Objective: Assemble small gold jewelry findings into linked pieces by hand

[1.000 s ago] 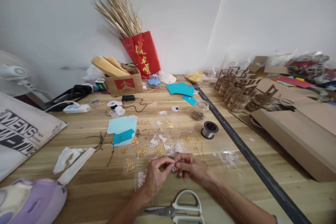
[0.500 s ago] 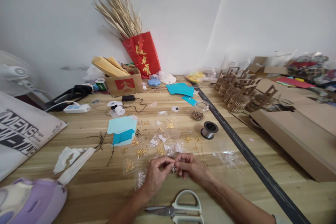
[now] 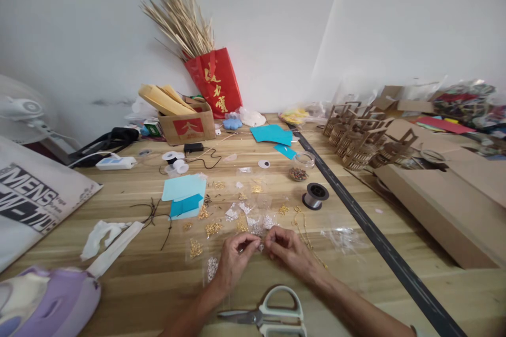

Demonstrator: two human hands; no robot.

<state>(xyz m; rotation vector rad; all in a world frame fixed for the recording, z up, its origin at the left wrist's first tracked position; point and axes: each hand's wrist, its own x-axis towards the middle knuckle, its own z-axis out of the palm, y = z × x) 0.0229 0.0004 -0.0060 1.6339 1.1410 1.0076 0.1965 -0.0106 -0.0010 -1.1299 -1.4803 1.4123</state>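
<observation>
My left hand point(image 3: 234, 262) and my right hand point(image 3: 290, 254) meet fingertip to fingertip low over the wooden table point(image 3: 130, 279). Both are pinched shut on a tiny silver bead or finding point(image 3: 261, 247) held between them. Just beyond the fingers lie several small clear bags of gold and silver findings point(image 3: 237, 219). A thin gold chain point(image 3: 303, 231) lies to the right of my right hand. White-handled scissors point(image 3: 272, 316) rest on the table right below my wrists.
A wire spool point(image 3: 315, 195), a glass dish of beads point(image 3: 299, 172) and blue paper pieces point(image 3: 184, 195) sit mid-table. A red bag of straw point(image 3: 215, 81) and a cardboard box point(image 3: 187, 123) stand at the back. Wooden cut-out baskets point(image 3: 363, 139) and cardboard sheets point(image 3: 446, 200) fill the right side.
Both hands have shifted slightly away from me, up the table, still pinching the small piece. The thin chain now trails further out beside my right hand.
</observation>
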